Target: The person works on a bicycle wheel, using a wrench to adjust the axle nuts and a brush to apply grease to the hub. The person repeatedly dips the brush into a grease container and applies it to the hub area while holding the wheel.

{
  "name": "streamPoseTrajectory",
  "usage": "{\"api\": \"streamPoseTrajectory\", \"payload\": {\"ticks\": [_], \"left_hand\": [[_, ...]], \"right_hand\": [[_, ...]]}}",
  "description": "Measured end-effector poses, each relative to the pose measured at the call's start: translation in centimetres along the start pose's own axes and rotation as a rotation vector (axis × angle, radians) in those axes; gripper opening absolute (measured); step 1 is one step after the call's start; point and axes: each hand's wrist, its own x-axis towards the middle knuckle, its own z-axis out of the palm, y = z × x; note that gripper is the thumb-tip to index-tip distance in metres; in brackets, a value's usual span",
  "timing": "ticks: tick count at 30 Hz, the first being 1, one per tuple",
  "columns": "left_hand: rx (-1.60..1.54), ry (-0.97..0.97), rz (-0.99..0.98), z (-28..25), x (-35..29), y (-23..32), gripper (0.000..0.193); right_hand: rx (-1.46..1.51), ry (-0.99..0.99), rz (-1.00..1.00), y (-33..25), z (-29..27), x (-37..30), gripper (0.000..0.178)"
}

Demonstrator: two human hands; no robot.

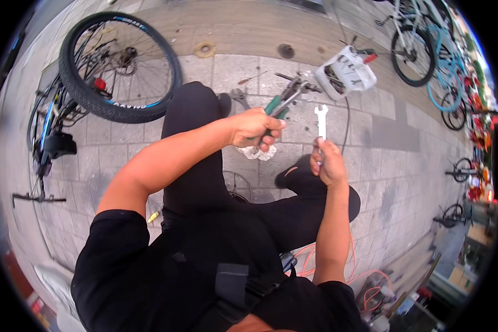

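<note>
My left hand (257,130) is closed around green-handled pliers (275,105), whose metal end points up and to the right. Other metal parts overlap beyond that end, so I cannot tell exactly where the tool stops. A silver open-ended wrench (321,123) stands upright in my right hand (330,161), its forked jaw uppermost. The fingers wrap its lower end and hide it. On the paving just left of the pliers lies a grey wrench (239,97). Crumpled white paper (258,152) is below my left hand.
A white container (346,74) of tools stands ahead on the right. At left is a bicycle (52,122) with a large-tyred wheel (77,91). A small wheel (239,185) lies between my legs. Orange cable (353,260) loops at lower right; parked bicycles (415,50) stand farther right.
</note>
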Motion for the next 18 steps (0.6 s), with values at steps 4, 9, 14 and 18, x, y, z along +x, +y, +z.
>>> {"api": "streamPoseTrajectory", "payload": {"ticks": [4,9,14,18], "left_hand": [[0.201,0.144,0.132,2.1,2.1,-2.3,0.014],[0.435,0.210,0.175,1.0,4.2,-2.5,0.011],[0.715,0.266,0.340,2.1,3.8,-3.5,0.012],[0.892,0.224,0.527,2.3,3.8,-4.1,0.024]], "right_hand": [[-0.392,0.335,0.192,5.1,-3.1,-0.5,0.024],[-0.683,0.487,0.363,10.2,-1.9,2.7,0.043],[-0.221,0.321,-0.208,6.2,2.8,2.5,0.058],[-0.074,0.225,-0.338,2.4,6.7,2.0,0.050]]}}
